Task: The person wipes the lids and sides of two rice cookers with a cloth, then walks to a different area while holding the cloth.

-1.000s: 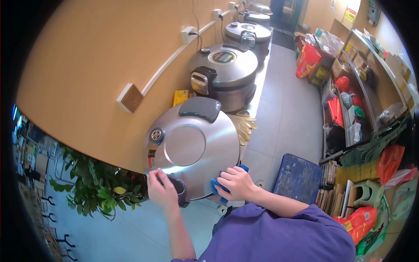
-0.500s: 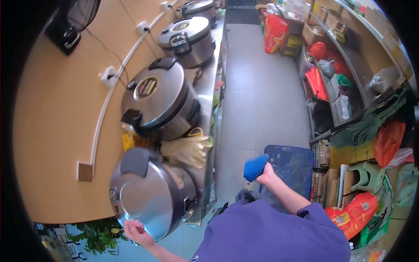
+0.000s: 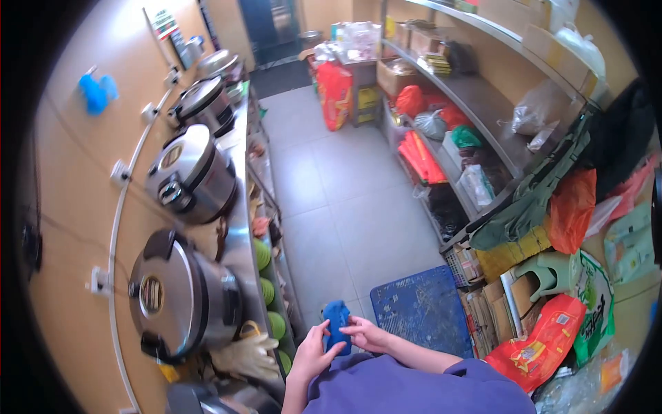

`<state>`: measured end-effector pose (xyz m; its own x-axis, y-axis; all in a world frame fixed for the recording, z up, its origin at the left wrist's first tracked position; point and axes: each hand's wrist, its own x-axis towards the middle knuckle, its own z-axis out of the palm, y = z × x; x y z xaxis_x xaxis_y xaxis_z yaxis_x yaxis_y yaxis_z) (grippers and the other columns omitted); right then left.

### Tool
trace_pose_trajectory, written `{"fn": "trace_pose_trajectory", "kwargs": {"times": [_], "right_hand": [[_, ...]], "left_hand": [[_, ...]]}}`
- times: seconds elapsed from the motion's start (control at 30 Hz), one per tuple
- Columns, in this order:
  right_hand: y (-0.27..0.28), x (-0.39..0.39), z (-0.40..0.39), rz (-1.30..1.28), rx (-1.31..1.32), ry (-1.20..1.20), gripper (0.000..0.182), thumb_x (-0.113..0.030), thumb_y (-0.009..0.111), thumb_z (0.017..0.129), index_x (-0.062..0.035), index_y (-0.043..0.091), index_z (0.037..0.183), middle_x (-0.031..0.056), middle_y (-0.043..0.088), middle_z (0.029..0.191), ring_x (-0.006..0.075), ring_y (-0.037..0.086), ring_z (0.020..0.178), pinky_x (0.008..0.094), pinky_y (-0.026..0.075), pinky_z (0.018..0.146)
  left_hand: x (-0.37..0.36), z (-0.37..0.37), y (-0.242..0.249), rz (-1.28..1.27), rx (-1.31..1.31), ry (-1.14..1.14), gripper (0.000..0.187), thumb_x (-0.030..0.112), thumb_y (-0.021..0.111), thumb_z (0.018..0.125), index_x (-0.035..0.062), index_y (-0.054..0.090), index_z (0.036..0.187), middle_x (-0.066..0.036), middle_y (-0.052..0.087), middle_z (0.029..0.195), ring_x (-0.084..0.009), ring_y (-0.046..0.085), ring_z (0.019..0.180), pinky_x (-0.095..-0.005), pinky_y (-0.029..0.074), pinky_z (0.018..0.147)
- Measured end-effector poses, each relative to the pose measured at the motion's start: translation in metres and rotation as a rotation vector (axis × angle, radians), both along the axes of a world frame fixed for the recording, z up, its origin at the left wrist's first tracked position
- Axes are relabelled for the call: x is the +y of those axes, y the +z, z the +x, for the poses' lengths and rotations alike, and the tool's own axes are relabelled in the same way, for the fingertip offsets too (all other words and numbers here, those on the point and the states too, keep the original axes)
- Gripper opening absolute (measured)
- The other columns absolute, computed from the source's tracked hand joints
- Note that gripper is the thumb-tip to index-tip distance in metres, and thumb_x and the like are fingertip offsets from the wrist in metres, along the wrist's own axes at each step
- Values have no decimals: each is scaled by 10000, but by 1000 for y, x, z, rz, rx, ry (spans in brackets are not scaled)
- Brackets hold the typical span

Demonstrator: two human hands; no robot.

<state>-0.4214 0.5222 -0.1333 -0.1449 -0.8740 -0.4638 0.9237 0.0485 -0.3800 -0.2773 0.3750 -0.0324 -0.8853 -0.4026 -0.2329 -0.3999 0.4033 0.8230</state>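
Blue cloth now off cooker

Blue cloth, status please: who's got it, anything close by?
Both hands, left hand and right hand, grip blue cloth. Held at chest, clear of counter.

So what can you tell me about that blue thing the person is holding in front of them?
The blue cloth looks soft, like a small sponge or folded rag, bright blue all over, bunched into an upright lump. It is held in front of the purple-clad chest, above the grey tiled floor and just left of a blue crate. The left hand cups it from below and the side; the right hand touches it with its fingertips from the right. Any print or seams are too small to tell.
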Motion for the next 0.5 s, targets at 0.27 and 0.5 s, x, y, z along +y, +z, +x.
{"fn": "trace_pose_trajectory", "kwargs": {"times": [0.27,0.5], "right_hand": [[0,-93,-126,76,240,-104,446,-165,679,1024,22,503,1389,115,645,1285,181,654,1170,336,554,986],[32,-199,-259,521,1301,-135,779,-337,825,903,-59,422,1509,192,625,1264,316,623,1211,424,494,1065]], "left_hand": [[-132,-171,-41,63,121,-293,970,305,983,671,25,489,1458,-156,550,1331,-269,638,1068,-390,579,895],[-252,-332,-52,619,120,-218,738,167,880,796,26,499,1412,-120,627,1234,-213,679,1072,-360,594,874]]}}
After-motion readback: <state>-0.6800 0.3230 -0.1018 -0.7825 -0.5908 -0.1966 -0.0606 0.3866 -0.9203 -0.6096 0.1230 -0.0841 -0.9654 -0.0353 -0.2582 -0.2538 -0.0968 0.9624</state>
